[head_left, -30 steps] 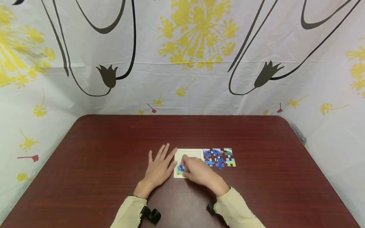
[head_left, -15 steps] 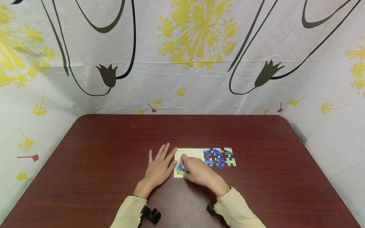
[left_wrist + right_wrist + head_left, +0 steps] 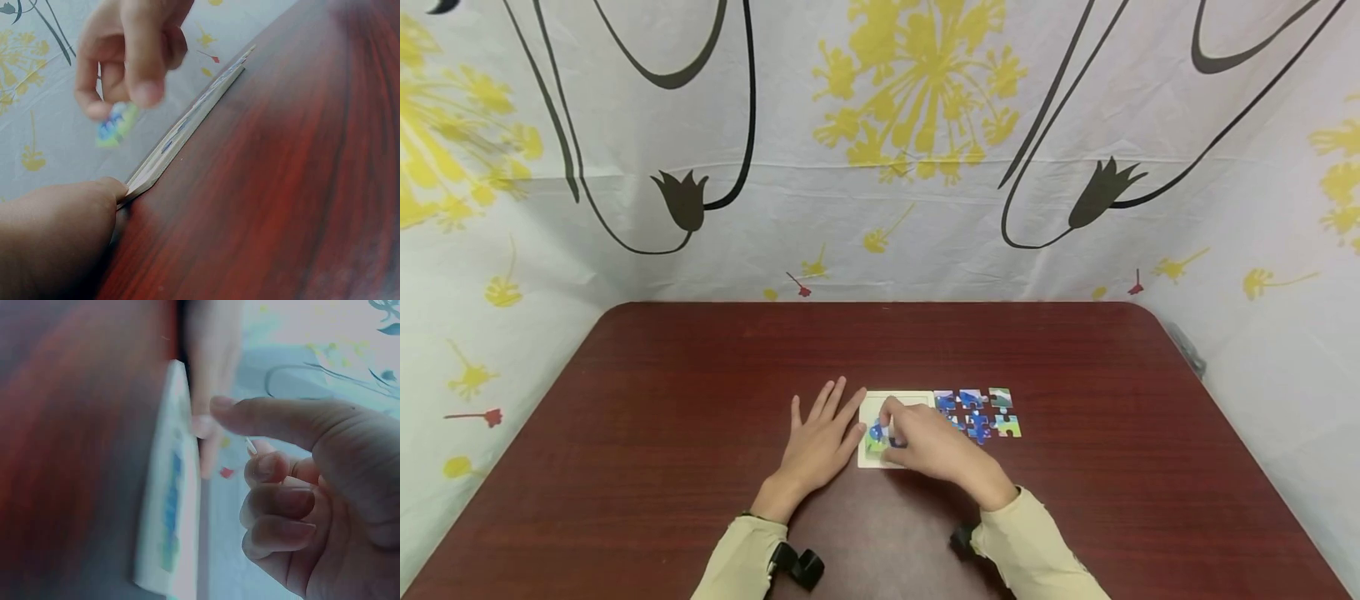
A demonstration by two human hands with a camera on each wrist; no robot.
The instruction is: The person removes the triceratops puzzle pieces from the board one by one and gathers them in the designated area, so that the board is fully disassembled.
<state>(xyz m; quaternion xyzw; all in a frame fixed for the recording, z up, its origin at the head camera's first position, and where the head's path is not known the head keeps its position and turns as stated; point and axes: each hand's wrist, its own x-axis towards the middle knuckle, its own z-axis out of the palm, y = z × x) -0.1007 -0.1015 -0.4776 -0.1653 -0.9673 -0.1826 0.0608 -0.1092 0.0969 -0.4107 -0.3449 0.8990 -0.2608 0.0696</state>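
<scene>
My left hand [image 3: 816,446] lies on the table with fingers spread, its thumb and index finger touching the left edge of a shallow pale puzzle tray [image 3: 868,463]. Over the tray, my right hand [image 3: 936,446] pinches a blue-and-green jigsaw piece [image 3: 115,127] between thumb and fingers, held tilted and above the tray in the left wrist view. Only a thin pale edge of the piece [image 3: 251,447] shows in the right wrist view. Blue and green colour [image 3: 170,512] shows inside the tray there, blurred. The right hand hides part of the tray in the head view.
Several loose jigsaw pieces [image 3: 977,427] lie in two rows against the tray's right side, partly behind the right hand. The dark red table [image 3: 700,358] reaches back to a white curtain [image 3: 790,208] printed with yellow and grey flowers.
My right hand has moved slightly right, and its thumb and fingers have lifted a piece from the tray's lower left. My left hand has kept its place.
</scene>
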